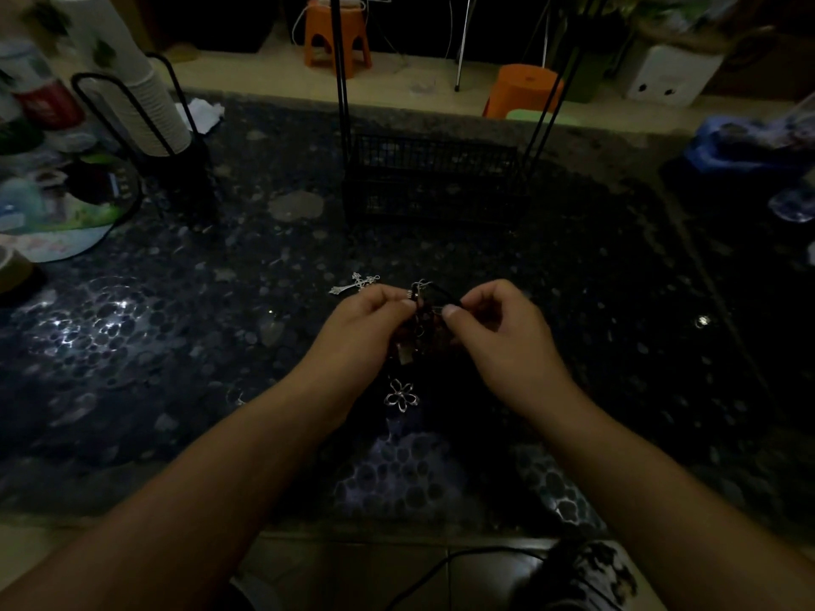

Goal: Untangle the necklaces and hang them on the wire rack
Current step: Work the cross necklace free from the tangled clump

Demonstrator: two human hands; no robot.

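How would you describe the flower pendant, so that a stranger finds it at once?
Start at the dark pebble-patterned table, then find the left hand and right hand pinching the tangled necklaces. The flower pendant hangs below them: a silver five-petal outline, unlike the solid cross pendant above.

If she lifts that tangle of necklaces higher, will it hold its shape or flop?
Probably flop: the tangle of necklaces sags between the left hand and right hand. The flower pendant dangling below would likely swing and snag.

Dim and underexposed, with glare patches on the glossy table (101,324) and blurred, bowed wide-angle edges.
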